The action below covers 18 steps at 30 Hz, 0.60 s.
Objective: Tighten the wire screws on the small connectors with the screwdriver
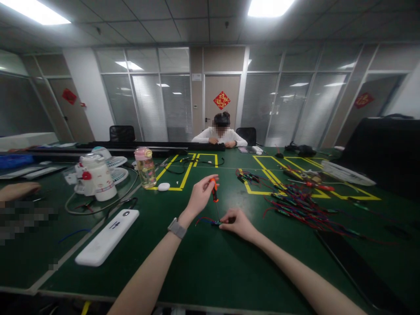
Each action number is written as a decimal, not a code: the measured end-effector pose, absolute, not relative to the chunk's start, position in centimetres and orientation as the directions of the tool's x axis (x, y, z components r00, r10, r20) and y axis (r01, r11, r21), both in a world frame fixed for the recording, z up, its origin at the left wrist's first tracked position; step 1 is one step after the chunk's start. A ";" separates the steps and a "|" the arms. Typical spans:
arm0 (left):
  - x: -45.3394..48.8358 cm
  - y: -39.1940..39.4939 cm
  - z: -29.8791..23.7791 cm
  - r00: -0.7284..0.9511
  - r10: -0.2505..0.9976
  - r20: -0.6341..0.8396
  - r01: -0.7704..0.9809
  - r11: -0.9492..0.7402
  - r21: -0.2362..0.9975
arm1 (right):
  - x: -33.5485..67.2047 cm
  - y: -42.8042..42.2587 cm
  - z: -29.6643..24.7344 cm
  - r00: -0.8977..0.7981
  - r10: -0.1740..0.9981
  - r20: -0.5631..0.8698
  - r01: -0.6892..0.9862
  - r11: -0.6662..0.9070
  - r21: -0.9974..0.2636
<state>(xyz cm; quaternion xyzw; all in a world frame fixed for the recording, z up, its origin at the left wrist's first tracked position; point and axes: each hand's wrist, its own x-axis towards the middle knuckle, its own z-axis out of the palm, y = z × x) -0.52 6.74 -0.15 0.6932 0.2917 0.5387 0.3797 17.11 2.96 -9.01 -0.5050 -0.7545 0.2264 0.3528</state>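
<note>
My left hand [200, 195] is raised over the green table [210, 267], fingers pinched on a small screwdriver with an orange handle [214, 189], its tip pointing down. My right hand [236, 222] rests on the table, fingers closed on a small wired part [213, 222] with red and blue leads, pressing it against the surface. The screwdriver stands just above that part. A watch sits on my left wrist.
A pile of wired parts [295, 203] lies at the right. A white power bank [108, 236], a white jug [96, 177], a fan and a pink bottle [145, 166] stand at the left. A person [220, 133] sits opposite. Another person's hand [18, 190] is far left.
</note>
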 end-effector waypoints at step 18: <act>0.4 2.3 -0.9 0.284 0.742 0.607 -0.100 -0.607 0.789 | 15.3 -0.6 -7.1 -0.377 0.872 0.313 0.612 0.489 -0.622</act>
